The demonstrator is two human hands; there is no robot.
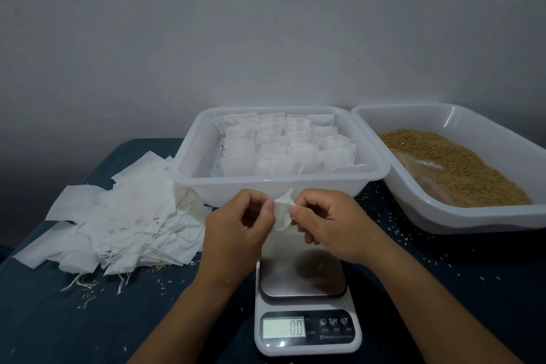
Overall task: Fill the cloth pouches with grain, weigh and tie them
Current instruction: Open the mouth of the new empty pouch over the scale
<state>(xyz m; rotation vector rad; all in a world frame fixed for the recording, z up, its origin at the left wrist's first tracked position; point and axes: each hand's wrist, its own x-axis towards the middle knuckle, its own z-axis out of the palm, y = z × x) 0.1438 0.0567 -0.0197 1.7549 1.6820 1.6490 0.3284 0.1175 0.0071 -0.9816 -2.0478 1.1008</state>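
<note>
1. The left hand (236,227) and right hand (328,223) each pinch a side of 1 small white cloth pouch (282,210), held in the air above the scale (304,304).
2. The scale stands on the dark blue tabletop (59,319); its display reads 0.0 and its steel platform is bare.
3. Behind the scale, a clear tub (280,183) holds rows of white pouches.
4. Right of the scale, a second tub (472,216) holds brown grain (461,168).
5. Left of the scale lies a heap of flat pouches (118,216) with loose strings; stray grains dot the tabletop.
</note>
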